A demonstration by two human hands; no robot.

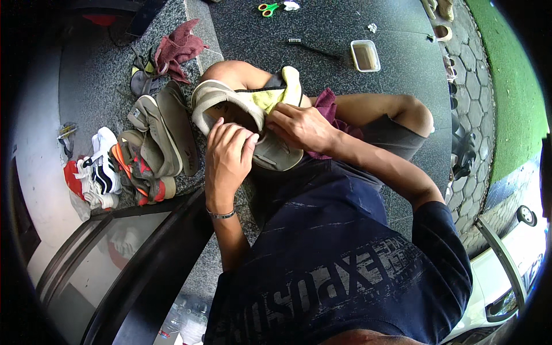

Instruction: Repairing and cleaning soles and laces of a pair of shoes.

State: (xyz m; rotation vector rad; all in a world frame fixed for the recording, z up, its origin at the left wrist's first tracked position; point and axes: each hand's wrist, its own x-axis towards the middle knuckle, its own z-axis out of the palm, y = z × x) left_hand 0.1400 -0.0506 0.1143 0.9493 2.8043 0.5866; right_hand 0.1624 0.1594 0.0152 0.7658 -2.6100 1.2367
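Observation:
A beige-grey shoe (279, 154) rests in my lap, its opening facing up and its dark inside showing. My left hand (229, 150) is at the near left side of the opening, fingers bent and closed on the shoe. On the other side, my right hand (302, 127) has its fingers pinched together at the shoe's collar; the fingertips are partly hidden. Next to those fingers a yellow cloth (292, 86) with a dark edge drapes over my leg. A maroon cloth (326, 106) lies beyond my right wrist, partly under the forearm.
Several shoes stand to the left, including a grey-green one (154, 138) and a white one with black stripes (103, 167). A maroon rag (178, 49) lies on the ledge. Ahead are a black brush (313, 49), a plastic tub (365, 56) and green scissors (268, 9).

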